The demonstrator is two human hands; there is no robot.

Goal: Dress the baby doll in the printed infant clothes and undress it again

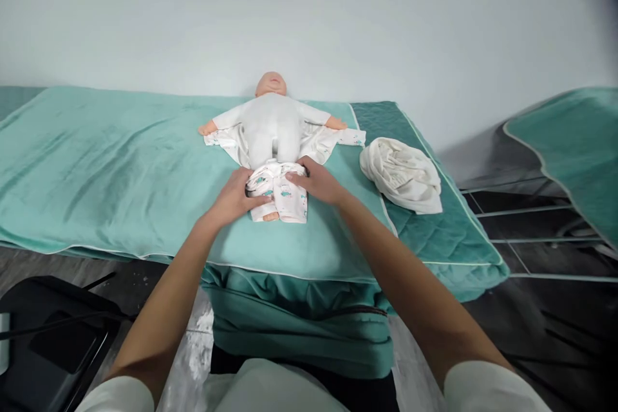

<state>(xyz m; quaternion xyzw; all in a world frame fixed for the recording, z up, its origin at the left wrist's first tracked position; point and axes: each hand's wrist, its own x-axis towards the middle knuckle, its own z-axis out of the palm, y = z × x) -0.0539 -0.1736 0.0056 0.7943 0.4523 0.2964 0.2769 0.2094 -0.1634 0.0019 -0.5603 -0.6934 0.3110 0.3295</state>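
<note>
A baby doll (273,119) with a white cloth body lies on its back, head toward the wall and arms spread. Small white pants (290,201) with a teal print cover its legs, and a bit of one foot shows at the lower hem. My left hand (236,196) grips the left side of the pants, thumb over the front. On the other side, my right hand (318,181) pinches the waist edge. A printed white baby shirt (321,141) lies spread open beneath the doll's back and arms.
A crumpled white cloth (402,174) rests at the right on the bed's quilted green cover (454,244). The bed (120,174) stands against a pale wall. A black chair (53,335) is at lower left, and another green-covered bed (574,148) with metal rails at right.
</note>
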